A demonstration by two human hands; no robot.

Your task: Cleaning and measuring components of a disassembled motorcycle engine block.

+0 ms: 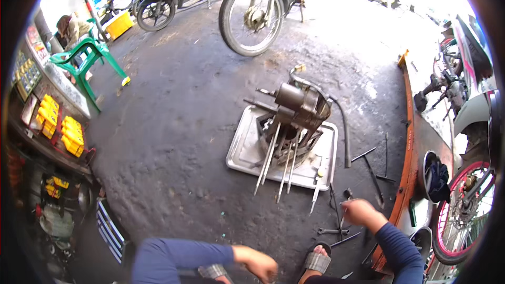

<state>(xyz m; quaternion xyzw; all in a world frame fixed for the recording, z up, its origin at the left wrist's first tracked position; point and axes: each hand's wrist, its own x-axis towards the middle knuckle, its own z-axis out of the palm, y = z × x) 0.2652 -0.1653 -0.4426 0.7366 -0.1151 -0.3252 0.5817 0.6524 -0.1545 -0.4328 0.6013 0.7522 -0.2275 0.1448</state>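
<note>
My right hand (363, 213) is low over the tools on the floor, fingers closed around something thin and metallic that they mostly cover. Just below it lie a wrench (333, 231) and a slim rod (345, 238). My left hand (261, 266) hangs in a loose fist in front of my left knee, with nothing visible in it. Ahead of me a greasy motorcycle engine (301, 106), with long studs and a black hose (346, 137), sits on a metal tray (241, 150). A screwdriver (316, 192) lies across the tray's near right edge.
T-handle wrenches (372, 174) lie right of the tray, beside an orange metal beam (404, 163). A motorcycle with a pink-rimmed wheel (465, 210) stands beyond it. Left are a green chair (84, 66), a seated person (75, 30) and yellow bottles (72, 135). More motorcycles (252, 18) are parked ahead.
</note>
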